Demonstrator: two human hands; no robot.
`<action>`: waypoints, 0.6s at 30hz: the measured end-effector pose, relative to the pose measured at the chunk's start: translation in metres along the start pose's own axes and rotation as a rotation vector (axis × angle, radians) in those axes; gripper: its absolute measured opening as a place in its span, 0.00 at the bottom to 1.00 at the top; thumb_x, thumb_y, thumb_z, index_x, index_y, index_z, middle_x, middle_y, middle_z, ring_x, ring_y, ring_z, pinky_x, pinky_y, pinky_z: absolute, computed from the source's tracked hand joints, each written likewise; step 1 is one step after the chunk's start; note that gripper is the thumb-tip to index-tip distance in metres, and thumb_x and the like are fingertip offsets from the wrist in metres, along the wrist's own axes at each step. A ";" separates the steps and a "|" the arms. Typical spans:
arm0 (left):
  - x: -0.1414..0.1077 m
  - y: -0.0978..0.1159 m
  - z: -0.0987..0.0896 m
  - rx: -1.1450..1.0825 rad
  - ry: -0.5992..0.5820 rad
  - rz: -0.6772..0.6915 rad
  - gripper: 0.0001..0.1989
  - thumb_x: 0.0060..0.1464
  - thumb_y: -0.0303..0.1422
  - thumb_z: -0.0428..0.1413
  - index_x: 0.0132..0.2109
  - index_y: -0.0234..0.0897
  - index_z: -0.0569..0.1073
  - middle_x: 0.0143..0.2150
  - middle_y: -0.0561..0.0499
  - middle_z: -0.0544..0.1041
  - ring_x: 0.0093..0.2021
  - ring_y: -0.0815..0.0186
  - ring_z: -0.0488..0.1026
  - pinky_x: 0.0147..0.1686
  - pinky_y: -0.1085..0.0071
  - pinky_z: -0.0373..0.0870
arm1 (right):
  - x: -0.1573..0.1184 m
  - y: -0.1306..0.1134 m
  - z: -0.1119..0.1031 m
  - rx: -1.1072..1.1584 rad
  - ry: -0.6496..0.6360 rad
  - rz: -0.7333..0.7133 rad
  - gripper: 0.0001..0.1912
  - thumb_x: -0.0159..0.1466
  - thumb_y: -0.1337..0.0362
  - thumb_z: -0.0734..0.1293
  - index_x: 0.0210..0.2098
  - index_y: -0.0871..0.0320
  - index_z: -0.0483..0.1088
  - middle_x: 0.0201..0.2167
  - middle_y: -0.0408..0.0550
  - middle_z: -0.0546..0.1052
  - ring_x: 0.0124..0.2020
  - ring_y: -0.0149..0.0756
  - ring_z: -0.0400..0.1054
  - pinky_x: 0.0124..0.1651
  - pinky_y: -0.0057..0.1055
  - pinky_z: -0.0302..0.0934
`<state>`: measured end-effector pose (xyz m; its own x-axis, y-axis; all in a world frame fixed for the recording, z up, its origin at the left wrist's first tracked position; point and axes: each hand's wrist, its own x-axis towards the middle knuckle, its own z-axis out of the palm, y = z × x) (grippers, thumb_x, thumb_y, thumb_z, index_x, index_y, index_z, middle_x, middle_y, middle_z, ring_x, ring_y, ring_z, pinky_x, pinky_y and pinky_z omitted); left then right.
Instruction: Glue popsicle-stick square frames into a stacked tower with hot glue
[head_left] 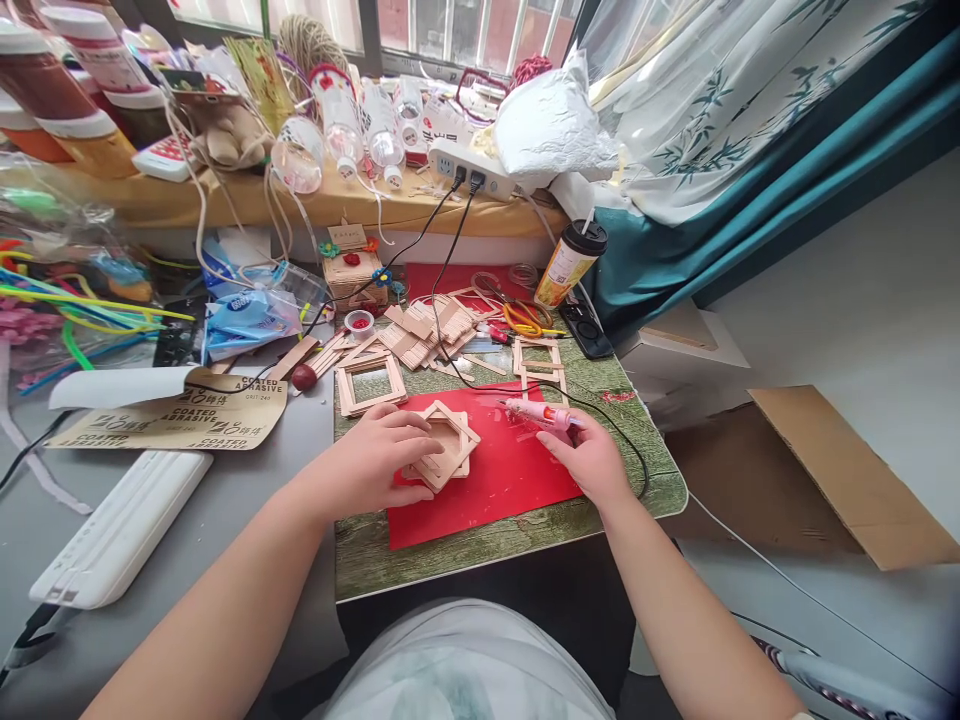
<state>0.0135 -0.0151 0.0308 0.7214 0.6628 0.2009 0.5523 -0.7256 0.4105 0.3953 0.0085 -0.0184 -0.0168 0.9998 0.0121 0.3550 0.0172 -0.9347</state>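
Observation:
A stack of wooden stick frames (452, 462), each turned against the one below, lies on the red sheet (502, 490). My left hand (379, 455) rests at its left side, fingers spread over the edge and touching the wood. In my right hand (589, 455) is a pink glue gun (536, 412), its nozzle pointing left toward the stack but apart from it. A square stick frame (370, 384) lies behind my left hand. Another stick frame (541, 362) lies behind the glue gun.
Loose sticks (427, 330) are piled at the back near scissors (527, 318), a cup (571, 262) and a phone (586, 330). A black cord crosses the mat (375, 570). Sandpaper (225, 410) and a white power strip (120, 530) lie left.

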 end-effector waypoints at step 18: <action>0.001 0.007 0.004 -0.058 -0.029 -0.003 0.17 0.63 0.42 0.67 0.56 0.44 0.79 0.47 0.47 0.85 0.54 0.51 0.76 0.69 0.47 0.55 | -0.031 -0.044 0.012 -0.014 -0.366 -0.055 0.14 0.68 0.54 0.76 0.49 0.52 0.83 0.47 0.52 0.86 0.46 0.49 0.80 0.50 0.45 0.75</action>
<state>0.0200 -0.0201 0.0308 0.7316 0.6591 0.1741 0.5304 -0.7108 0.4620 0.3688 -0.0229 0.0183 -0.3689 0.9270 -0.0681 0.3570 0.0737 -0.9312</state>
